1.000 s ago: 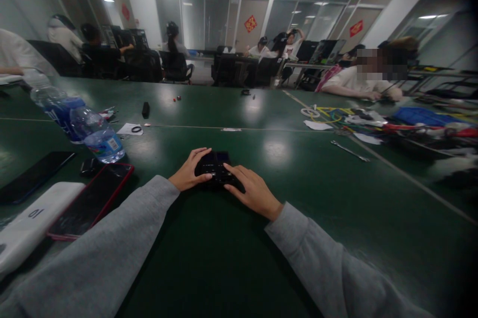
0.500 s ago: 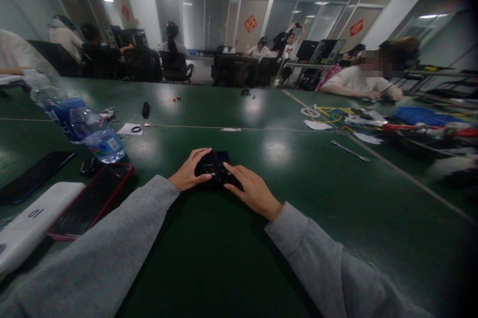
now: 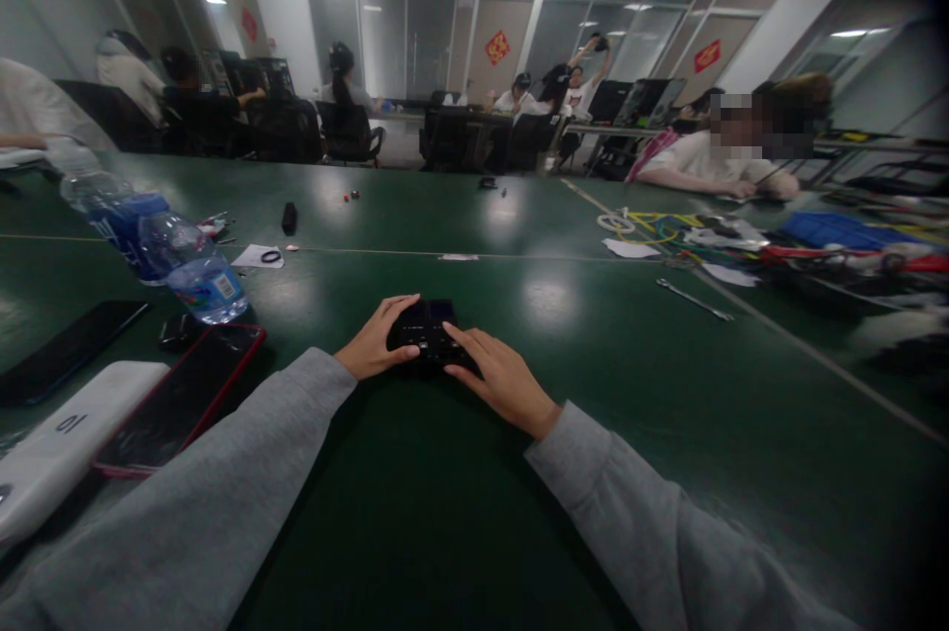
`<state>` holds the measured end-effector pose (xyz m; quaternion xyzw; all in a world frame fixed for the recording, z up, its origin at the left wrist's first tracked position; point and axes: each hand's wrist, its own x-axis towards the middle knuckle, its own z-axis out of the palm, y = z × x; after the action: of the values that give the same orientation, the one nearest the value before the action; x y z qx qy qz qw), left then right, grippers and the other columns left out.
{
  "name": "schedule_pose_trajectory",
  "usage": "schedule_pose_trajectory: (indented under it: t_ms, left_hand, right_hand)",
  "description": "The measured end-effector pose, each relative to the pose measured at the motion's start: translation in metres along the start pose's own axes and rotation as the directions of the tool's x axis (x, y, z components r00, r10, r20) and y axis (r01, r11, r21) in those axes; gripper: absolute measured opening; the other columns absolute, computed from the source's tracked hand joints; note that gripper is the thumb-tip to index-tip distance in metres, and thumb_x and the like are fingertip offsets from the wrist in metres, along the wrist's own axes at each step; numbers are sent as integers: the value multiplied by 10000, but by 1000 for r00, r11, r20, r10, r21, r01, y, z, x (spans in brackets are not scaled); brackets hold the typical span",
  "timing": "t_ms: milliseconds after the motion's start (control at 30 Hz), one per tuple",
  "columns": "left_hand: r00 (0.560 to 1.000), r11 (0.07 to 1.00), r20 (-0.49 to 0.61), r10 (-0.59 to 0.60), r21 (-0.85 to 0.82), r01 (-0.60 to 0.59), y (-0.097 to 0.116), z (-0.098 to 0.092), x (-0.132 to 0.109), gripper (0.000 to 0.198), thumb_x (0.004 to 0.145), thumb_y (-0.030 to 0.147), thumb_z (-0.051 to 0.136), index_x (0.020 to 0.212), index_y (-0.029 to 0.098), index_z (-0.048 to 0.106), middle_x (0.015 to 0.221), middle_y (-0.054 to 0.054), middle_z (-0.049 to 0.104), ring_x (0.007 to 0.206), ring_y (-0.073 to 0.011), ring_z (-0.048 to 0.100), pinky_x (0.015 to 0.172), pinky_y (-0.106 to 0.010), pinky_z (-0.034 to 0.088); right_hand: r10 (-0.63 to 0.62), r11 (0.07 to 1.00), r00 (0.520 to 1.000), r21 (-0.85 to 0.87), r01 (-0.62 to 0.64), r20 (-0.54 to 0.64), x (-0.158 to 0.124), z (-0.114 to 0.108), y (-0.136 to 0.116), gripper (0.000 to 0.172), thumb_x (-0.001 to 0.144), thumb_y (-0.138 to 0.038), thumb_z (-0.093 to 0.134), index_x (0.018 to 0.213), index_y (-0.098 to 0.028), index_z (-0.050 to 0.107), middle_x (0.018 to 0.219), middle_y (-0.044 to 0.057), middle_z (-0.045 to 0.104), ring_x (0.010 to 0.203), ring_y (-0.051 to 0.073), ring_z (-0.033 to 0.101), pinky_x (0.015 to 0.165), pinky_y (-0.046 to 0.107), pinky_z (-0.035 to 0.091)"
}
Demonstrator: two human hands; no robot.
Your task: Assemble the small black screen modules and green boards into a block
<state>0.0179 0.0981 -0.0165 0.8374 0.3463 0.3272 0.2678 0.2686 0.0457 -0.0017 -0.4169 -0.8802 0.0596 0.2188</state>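
Note:
A small black device (image 3: 432, 326) with a dark screen and small buttons lies on the green table (image 3: 445, 493). My left hand (image 3: 380, 338) grips its left side, thumb at the near edge and fingers along the far side. From the right, my right hand (image 3: 498, 372) holds it, with a fingertip on its top face near the buttons and the thumb at the near right edge. The underside of the device is hidden.
At the left are water bottles (image 3: 197, 265), a red-edged phone (image 3: 182, 399), a white case (image 3: 74, 443) and a dark phone (image 3: 70, 349). A wrench (image 3: 694, 299) and cables (image 3: 652, 224) lie at the right. A person (image 3: 704, 161) sits across the table.
Both my hands and the device stay in place. In the background, a person's raised arms have moved slightly up and to the right.

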Motion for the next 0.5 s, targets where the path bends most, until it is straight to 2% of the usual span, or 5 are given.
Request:
schedule_pose_trajectory:
  t_ms: [500]
  left_hand:
    - [1000, 1000, -8, 25, 10, -25, 0, 0, 1, 829, 766, 666, 509, 1421, 215, 276, 1386, -153, 318, 1310, -332, 312, 1089, -550, 263]
  right_hand:
    - [-12, 1000, 1000, -26, 11, -8, 0, 2, 2, 567, 946, -456, 436, 1438, -239, 255, 1110, 80, 546, 936, 210, 552, 835, 393, 500]
